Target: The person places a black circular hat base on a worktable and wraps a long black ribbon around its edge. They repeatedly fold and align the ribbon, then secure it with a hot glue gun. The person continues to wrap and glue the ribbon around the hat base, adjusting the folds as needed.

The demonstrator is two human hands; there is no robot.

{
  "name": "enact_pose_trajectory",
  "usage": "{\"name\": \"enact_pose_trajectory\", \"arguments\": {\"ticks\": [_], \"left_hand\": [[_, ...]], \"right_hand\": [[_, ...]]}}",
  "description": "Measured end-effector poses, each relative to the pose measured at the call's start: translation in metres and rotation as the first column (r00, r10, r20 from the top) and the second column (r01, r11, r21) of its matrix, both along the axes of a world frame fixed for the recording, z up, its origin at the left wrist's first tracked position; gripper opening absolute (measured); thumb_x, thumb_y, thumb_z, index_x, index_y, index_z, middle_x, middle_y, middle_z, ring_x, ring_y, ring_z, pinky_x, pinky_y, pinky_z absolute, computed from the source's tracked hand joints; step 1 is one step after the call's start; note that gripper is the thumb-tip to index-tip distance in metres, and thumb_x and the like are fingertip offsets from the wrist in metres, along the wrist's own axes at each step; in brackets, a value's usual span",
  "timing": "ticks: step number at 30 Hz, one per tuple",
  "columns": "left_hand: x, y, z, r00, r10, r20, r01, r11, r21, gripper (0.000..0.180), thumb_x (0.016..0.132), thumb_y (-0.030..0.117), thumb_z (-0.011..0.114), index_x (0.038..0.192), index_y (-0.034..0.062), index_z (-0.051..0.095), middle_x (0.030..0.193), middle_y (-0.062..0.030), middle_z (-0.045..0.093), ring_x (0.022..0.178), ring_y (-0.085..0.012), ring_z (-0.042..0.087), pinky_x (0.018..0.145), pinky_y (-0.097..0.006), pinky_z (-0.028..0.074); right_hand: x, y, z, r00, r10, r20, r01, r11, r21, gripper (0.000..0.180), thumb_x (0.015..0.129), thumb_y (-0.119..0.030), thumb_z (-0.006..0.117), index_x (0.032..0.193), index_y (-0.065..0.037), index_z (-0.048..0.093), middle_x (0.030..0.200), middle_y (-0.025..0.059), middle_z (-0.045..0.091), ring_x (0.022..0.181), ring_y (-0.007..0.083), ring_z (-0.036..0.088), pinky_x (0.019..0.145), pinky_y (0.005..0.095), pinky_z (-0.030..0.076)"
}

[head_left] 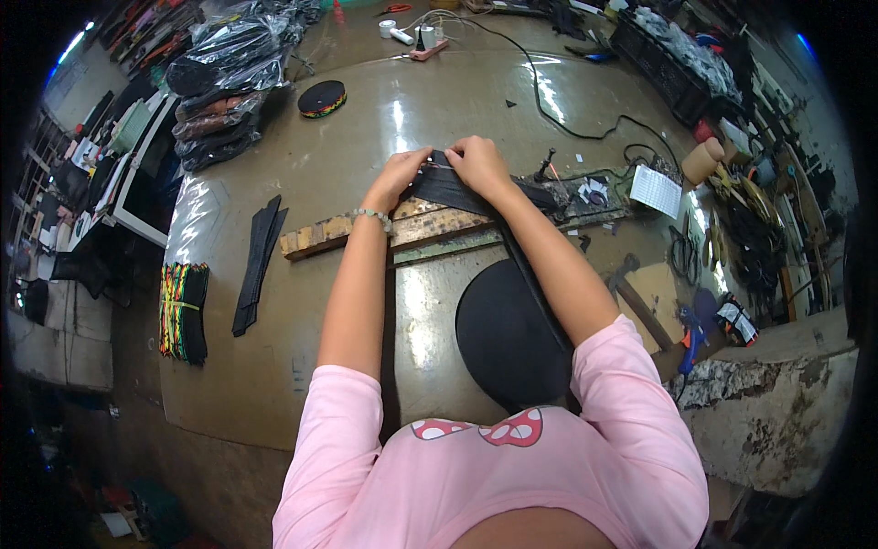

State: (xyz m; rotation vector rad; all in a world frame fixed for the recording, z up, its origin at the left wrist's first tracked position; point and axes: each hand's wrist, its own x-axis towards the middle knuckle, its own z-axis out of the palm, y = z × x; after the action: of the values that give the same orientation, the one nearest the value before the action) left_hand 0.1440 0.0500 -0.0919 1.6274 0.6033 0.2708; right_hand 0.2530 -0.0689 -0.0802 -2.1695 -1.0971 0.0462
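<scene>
My left hand (pixel 400 174) and my right hand (pixel 480 165) are close together over a wooden bar (pixel 320 236). Both have their fingers pinched on the far end of a black strap (pixel 446 190), which looks flat and leather-like. Its near part lies across the bar, and a long dark band runs from it toward me beside my right forearm. Something small and shiny shows between the fingertips, too small to name. Under that band, a large black round piece (pixel 503 334) lies near my body.
Left of the bar lie black strips (pixel 259 265) and a banded stack of colourful strips (pixel 183 311). Farther off are a round black piece with a patterned edge (pixel 323 99) and plastic-wrapped goods (pixel 238 69). To the right are a hammer (pixel 640 306), a blue glue gun (pixel 692 340) and a cable (pixel 558 114).
</scene>
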Motion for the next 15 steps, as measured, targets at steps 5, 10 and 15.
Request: {"name": "enact_pose_trajectory", "arguments": {"ticks": [5,10,15], "left_hand": [[0.011,-0.001,-0.008,0.999,-0.009,0.041,0.009,1.000,0.003,0.026,0.081,0.025,0.063,0.072,0.0014,0.062,0.061,0.0022,0.053,0.053,-0.0067,0.045,0.050,-0.024,0.038],[0.014,0.001,-0.012,1.000,-0.007,-0.001,0.007,1.000,0.019,0.021,0.083,0.022,0.061,0.079,0.0015,0.062,0.070,-0.0010,0.059,0.059,-0.0068,0.050,0.055,-0.021,0.040],[0.016,0.000,-0.014,1.000,0.012,0.020,-0.012,1.000,0.000,0.021,0.082,0.020,0.062,0.071,0.0011,0.062,0.062,-0.0013,0.057,0.051,-0.0080,0.049,0.050,-0.023,0.040]], "right_hand": [[0.000,-0.015,0.027,0.997,0.064,-0.035,-0.069,0.987,-0.143,0.029,0.079,-0.029,0.061,0.088,-0.003,0.068,0.082,0.0208,0.064,0.077,0.0347,0.062,0.073,0.0387,0.049],[0.049,-0.120,0.070,0.991,0.063,-0.115,-0.085,0.975,-0.206,0.039,0.075,-0.038,0.067,0.082,0.001,0.068,0.069,0.0149,0.065,0.063,0.0203,0.062,0.062,0.0321,0.049],[0.075,-0.197,0.034,0.918,-0.124,-0.376,0.083,0.989,-0.124,0.034,0.075,-0.036,0.070,0.067,-0.004,0.063,0.058,-0.0050,0.050,0.053,0.0053,0.042,0.046,0.0228,0.030]]}}
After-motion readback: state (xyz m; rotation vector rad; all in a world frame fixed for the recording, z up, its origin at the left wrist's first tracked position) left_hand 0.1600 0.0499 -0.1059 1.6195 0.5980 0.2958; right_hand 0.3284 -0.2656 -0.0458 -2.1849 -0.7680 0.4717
